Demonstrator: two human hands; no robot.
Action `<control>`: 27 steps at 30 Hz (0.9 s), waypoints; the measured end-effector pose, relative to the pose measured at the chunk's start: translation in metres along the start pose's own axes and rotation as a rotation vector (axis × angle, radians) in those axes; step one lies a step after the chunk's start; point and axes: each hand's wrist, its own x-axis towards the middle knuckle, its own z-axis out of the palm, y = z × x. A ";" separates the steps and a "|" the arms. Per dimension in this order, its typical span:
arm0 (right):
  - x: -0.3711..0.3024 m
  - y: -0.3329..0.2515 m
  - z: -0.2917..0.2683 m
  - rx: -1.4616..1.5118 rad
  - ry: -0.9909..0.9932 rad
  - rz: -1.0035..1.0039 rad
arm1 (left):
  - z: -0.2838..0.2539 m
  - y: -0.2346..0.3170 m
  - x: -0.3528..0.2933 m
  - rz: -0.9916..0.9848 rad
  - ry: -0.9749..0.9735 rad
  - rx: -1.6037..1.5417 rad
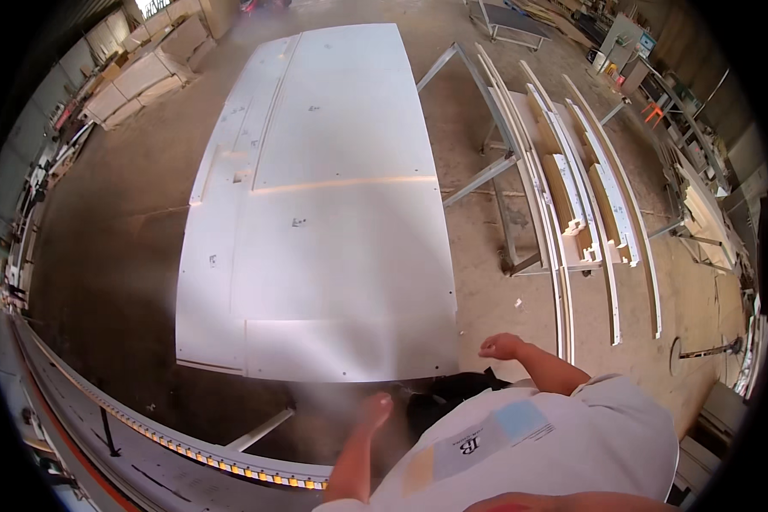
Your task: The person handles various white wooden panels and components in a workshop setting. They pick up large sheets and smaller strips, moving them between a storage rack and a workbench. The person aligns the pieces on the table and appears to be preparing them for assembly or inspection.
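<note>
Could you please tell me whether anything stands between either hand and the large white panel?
Nothing visible does: the left hand is just off the near edge of the white panel, and the right hand is beyond its near right corner.

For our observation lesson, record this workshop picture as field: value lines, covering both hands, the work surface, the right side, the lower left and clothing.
Left hand: blurred, near the panels' closest edge, apparently holding nothing
Right hand: beyond the panels' near right corner, apparently holding nothing
Work surface: large white panels, with small dark marks
Right side: long pale strips by a metal frame; orange stool farther back
Lower left: long rail with yellow blocks
Clothing: light printed shirt
Finger pose: unclear
</note>
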 end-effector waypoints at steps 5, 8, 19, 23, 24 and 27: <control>0.052 0.013 -0.037 0.285 0.205 0.062 | -0.047 0.042 0.091 0.081 0.062 0.088; 0.117 0.021 -0.068 0.281 0.288 0.045 | -0.068 0.076 0.152 0.101 0.108 0.201; 0.418 -0.009 -0.284 0.250 0.583 -0.014 | -0.083 0.175 0.279 -0.298 -0.062 0.502; 0.494 -0.033 -0.335 0.429 0.659 0.142 | -0.076 0.177 0.292 -0.390 -0.140 0.575; 0.502 -0.048 -0.345 0.442 0.570 0.157 | -0.075 0.177 0.292 -0.453 -0.189 0.574; 0.552 -0.022 -0.351 0.435 0.530 0.195 | -0.079 0.182 0.302 -0.413 -0.168 0.620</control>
